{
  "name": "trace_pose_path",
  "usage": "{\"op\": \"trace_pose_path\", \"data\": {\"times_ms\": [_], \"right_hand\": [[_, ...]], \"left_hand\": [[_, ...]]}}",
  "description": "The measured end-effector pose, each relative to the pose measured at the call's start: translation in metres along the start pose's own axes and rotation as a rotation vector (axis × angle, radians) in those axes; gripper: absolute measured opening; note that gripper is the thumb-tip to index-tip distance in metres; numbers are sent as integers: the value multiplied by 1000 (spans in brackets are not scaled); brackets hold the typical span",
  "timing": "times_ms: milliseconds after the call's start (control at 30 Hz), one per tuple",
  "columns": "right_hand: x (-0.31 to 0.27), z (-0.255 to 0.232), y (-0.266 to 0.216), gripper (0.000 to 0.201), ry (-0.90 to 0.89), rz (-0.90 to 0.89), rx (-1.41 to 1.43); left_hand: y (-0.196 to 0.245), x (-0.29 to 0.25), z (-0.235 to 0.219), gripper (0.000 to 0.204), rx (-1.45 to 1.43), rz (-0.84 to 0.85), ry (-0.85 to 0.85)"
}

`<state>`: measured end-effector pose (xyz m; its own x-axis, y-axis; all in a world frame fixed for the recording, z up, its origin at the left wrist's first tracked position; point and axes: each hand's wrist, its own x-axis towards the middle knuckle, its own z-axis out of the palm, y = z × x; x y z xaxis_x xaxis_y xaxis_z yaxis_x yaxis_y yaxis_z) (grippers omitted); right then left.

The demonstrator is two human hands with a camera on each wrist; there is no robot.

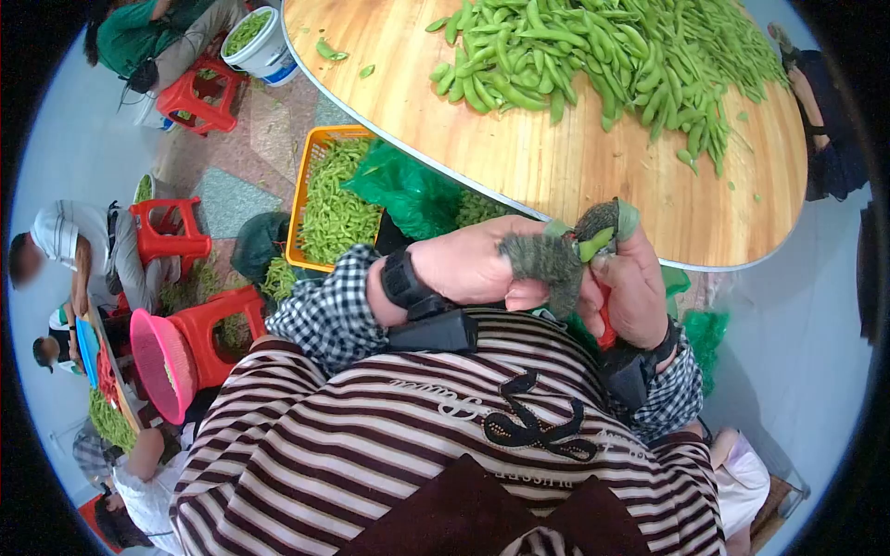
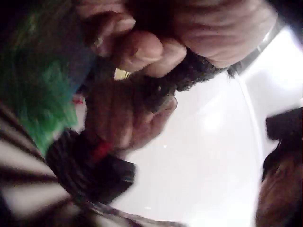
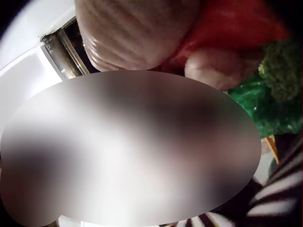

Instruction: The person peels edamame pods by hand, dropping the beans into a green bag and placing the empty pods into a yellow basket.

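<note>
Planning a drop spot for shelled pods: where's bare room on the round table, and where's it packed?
Bare wood runs along the round table near edge, between the soybean pod pile and the rim, widest at the left below two stray pods. The far right is crowded with pods. Both hands, left hand and right hand, meet just off the rim.

Both forearms are drawn in close to the chest, wrists meeting at 12 o'clock from the torso. The left hand (image 1: pixel 482 269) lies knuckles up, its fingers (image 1: pixel 547 259) curled in a pinch. The right hand (image 1: pixel 630 287), at its 3 o'clock and touching it, is also curled into a grip.
</note>
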<state>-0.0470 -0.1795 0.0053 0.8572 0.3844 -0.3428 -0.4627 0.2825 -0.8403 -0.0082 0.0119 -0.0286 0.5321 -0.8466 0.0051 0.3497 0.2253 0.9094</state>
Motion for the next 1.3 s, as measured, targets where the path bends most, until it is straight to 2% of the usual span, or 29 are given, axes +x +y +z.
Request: {"op": "trace_pose_path", "data": {"times_ms": [67, 100, 167, 200, 233, 300, 367, 433, 467, 600, 667, 700, 767, 900, 967, 1000, 1100, 1167, 1233, 1300], "right_hand": [[3, 0, 0, 18, 4, -28, 68], [3, 1, 0, 18, 9, -30, 70], [4, 5, -3, 17, 131, -9, -49], [3, 6, -4, 17, 131, -10, -48], [3, 7, -5, 16, 128, 11, -74], [1, 11, -6, 15, 118, 29, -98], [-1, 17, -7, 14, 152, 35, -87], [0, 17, -6, 14, 138, 39, -97], [0, 16, -6, 14, 127, 38, -112], [4, 7, 3, 14, 115, 39, -253], [7, 0, 15, 18, 227, -402, -622], [6, 2, 12, 18, 227, -401, -620], [2, 6, 0, 21, 216, -436, -876], [5, 0, -3, 21, 91, -334, -876], [6, -1, -5, 21, 21, -261, -1048], [7, -1, -1, 21, 21, -259, -1048], [10, -1, 9, 24, 40, -334, -1099], [4, 5, 7, 22, 115, -345, -1298], [-3, 6, 3, 18, 39, -327, -1473], [-10, 1, -4, 18, -29, -398, -1440]], "left_hand": [[-13, 0, -6, 18, -539, -150, -53], [-10, 1, -4, 18, -539, -153, -58], [3, 3, 2, 17, 686, 237, 221], [14, -1, 6, 16, 969, 170, 303], [13, -3, 7, 16, 971, 169, 303], [12, -6, 9, 16, 1157, 238, 334], [3, -4, 7, 13, 1119, 288, 337], [8, -5, 11, 13, 349, 169, 254], [11, -7, 13, 16, 111, -43, 298], [9, -9, 6, 16, 223, -50, 246], [-5, -8, 3, 15, 478, 154, 347], [-2, -9, 4, 15, 478, 152, 347], [8, -11, 7, 17, 744, 167, 322], [13, -14, 4, 17, 769, 117, 213], [6, -18, 0, 14, 740, 161, 92], [12, -19, 4, 15, 720, 142, 58], [9, -25, -2, 15, 747, 164, 136], [21, -39, -6, 15, 751, 125, 151], [30, -53, -9, 17, 865, 120, 246], [34, -75, -18, 14, 979, 43, 316]]}}
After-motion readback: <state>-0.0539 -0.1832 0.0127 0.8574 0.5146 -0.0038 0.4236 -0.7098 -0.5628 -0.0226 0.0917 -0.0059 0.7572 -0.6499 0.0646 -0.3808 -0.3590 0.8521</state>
